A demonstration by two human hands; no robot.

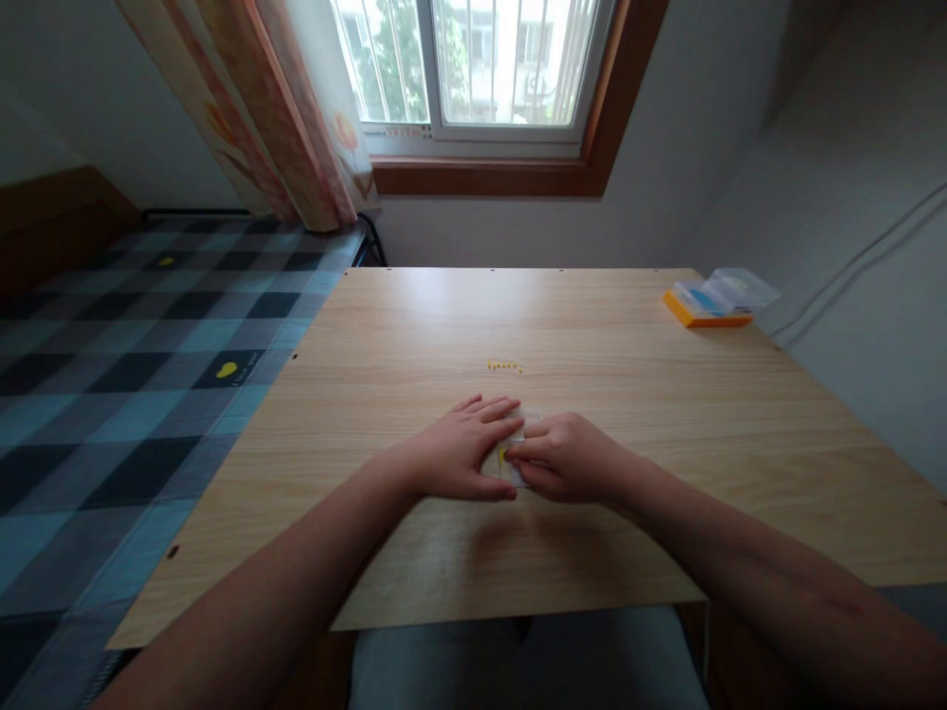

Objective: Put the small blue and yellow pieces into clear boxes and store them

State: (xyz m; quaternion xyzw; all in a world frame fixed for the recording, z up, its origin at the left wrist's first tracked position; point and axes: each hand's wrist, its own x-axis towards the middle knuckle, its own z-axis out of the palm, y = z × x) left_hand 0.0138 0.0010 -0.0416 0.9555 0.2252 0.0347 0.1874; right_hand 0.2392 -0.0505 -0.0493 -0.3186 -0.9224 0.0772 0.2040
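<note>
A small see-through plate (pixel 492 463) lies on the wooden table, partly covered by both hands. Resting flat on its left side, my left hand (pixel 468 449) has its fingers stretched out and thumb apart. My right hand (pixel 566 459) comes in from the other side, its fingers pinched together over the plate. At its fingertips a tiny yellow piece (pixel 503 456) shows; whether it is gripped or only touched I cannot tell. Beyond the hands, a short row of tiny yellow pieces (pixel 504 367) lies on the table.
At the table's back right corner stands an orange box (pixel 706 318) with a clear lid propped up. The table (pixel 355 394) borders a bed with a checked cover (pixel 184 394) on the left. A window (pixel 510 69) and curtain (pixel 281 108) are behind; a cable (pixel 862 258) runs along the right wall.
</note>
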